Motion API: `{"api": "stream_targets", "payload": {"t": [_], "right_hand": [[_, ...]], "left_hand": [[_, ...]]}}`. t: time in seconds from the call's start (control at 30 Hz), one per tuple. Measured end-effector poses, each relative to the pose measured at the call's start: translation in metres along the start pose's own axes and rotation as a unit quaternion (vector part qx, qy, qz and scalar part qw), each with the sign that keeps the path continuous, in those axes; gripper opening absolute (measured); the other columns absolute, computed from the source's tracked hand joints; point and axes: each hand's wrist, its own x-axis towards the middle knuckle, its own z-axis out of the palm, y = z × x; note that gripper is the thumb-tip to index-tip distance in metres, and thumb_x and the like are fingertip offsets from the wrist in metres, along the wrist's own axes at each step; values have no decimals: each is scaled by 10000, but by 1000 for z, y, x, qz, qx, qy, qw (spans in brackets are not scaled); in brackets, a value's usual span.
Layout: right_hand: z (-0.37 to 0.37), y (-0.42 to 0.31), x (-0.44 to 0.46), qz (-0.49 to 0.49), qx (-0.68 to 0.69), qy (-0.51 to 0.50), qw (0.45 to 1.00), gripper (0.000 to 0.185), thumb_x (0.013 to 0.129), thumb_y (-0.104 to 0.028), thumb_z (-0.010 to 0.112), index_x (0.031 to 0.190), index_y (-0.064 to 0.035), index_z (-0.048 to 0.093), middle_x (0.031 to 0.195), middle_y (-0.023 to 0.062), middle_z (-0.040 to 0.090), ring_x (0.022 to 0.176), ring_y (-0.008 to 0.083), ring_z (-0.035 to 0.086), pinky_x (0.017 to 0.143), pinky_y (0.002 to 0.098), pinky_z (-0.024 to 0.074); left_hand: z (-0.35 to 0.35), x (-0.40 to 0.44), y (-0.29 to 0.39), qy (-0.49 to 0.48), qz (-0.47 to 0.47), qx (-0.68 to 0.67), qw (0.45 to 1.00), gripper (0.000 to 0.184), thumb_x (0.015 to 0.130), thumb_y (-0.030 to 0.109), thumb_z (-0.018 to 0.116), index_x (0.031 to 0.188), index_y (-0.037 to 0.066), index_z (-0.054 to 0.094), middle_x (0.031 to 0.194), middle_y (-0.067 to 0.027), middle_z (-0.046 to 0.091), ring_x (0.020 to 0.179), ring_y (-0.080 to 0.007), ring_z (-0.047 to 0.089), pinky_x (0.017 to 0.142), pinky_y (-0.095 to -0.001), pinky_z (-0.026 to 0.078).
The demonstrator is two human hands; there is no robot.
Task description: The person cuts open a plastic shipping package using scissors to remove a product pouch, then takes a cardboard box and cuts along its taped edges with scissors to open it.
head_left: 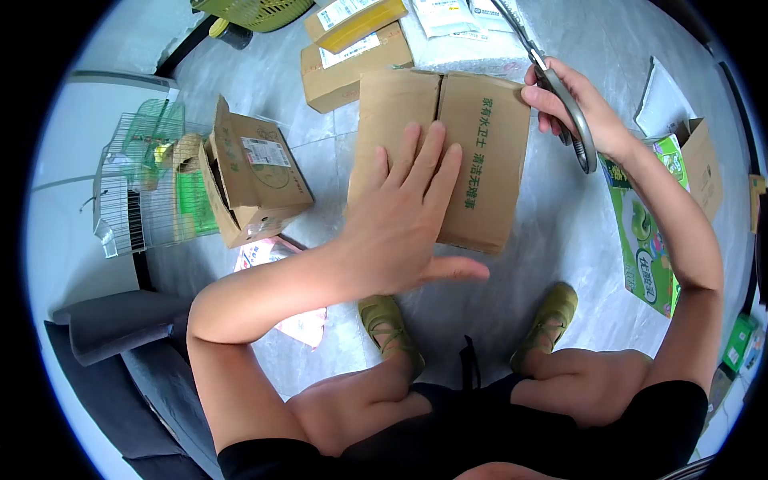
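Observation:
A brown cardboard box (484,168) with green printed characters stands in front of me, its top flaps meeting at a seam. Over its top lies my left hand (400,208), fingers spread; whether the palm presses on the cardboard I cannot tell. My right hand (572,104) is wrapped round a pair of scissors (580,132) at the box's upper right corner. The blades point up and away from me, past the box's far edge. Part of the scissors' handle is hidden by the fingers.
An opened cardboard box (268,172) and a wire cage (132,184) stand at left. Parcels (352,68) and bubble-wrapped packages (456,48) lie beyond the box. At right is a green printed carton (648,232). A dark sofa (128,368) is at lower left.

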Motion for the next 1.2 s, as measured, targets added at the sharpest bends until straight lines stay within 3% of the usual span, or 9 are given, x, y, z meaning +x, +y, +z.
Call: {"api": "stream_targets", "payload": {"t": [0.23, 0.37, 0.5, 0.63, 0.77, 0.9, 0.93, 1.07, 1.2], "right_hand": [[8, -8, -40, 46, 62, 29, 997, 320, 884, -352, 695, 942, -71, 554, 682, -35, 536, 481, 41, 491, 446, 191, 384], [11, -5, -71, 61, 108, -14, 992, 281, 893, -313, 688, 934, -70, 554, 695, -21, 561, 480, 35, 497, 433, 189, 381], [6, 2, -62, 49, 59, 40, 996, 396, 852, -353, 739, 1006, -43, 546, 774, 16, 621, 577, 55, 552, 511, 208, 435], [17, 19, -23, -150, 0, 154, 977, 506, 770, -347, 822, 1074, -58, 539, 807, 5, 615, 636, 76, 522, 594, 237, 456], [14, -7, -16, -10, 58, -25, 998, 411, 779, -273, 818, 1045, -83, 569, 743, -34, 578, 596, 35, 470, 533, 205, 384], [19, -8, -8, -16, 154, -3, 988, 366, 778, -232, 815, 1022, -95, 578, 743, -42, 577, 577, 20, 441, 500, 204, 345], [17, -9, -8, -21, 173, 32, 984, 371, 769, -220, 820, 1017, -90, 576, 742, -40, 571, 572, 22, 435, 496, 204, 342], [0, -6, -12, -20, 233, 131, 963, 389, 733, -184, 836, 988, -76, 562, 723, -39, 532, 554, 30, 415, 490, 199, 338], [-7, -8, -30, 24, 257, 148, 955, 381, 734, -209, 838, 918, -83, 529, 678, -53, 462, 540, 31, 396, 486, 189, 332]], "left_hand": [[-43, 49, -55, -120, 82, 40, 989, 1158, 606, 409, 847, 1501, 25, 221, 1515, -231, 290, 1438, -430, 166, 1179, -538, 79], [-54, 65, -49, -180, 70, 35, 981, 1154, 569, 274, 869, 1503, 42, 231, 1493, -237, 328, 1436, -399, 192, 1190, -511, 89], [-7, 53, 5, -31, 114, -62, 991, 1118, 525, 163, 897, 1467, 53, 305, 1406, -220, 406, 1313, -409, 359, 1119, -486, 257], [-6, 44, 41, -50, 82, -75, 993, 973, 589, 125, 857, 1410, 24, 344, 1214, -197, 484, 1161, -365, 480, 971, -462, 394], [-11, 39, 56, -10, 76, -63, 995, 640, 646, 73, 789, 1198, 14, 472, 903, -98, 530, 861, -288, 573, 715, -378, 469], [-13, 6, 85, 147, 190, 132, 962, 305, 670, 112, 714, 913, 49, 540, 650, -1, 424, 583, -183, 493, 516, -295, 379], [-14, 3, 81, 166, 231, 173, 943, 198, 658, 153, 662, 775, 81, 519, 633, -1, 407, 565, -127, 447, 492, -266, 304], [-28, 0, 48, 162, 270, 185, 931, 234, 618, 144, 637, 674, 132, 410, 630, 23, 412, 568, -120, 453, 502, -257, 288], [-12, -14, 10, 90, 341, 194, 915, 215, 718, 256, 665, 752, 142, 485, 753, -1, 447, 682, -158, 475, 576, -286, 346]]}}
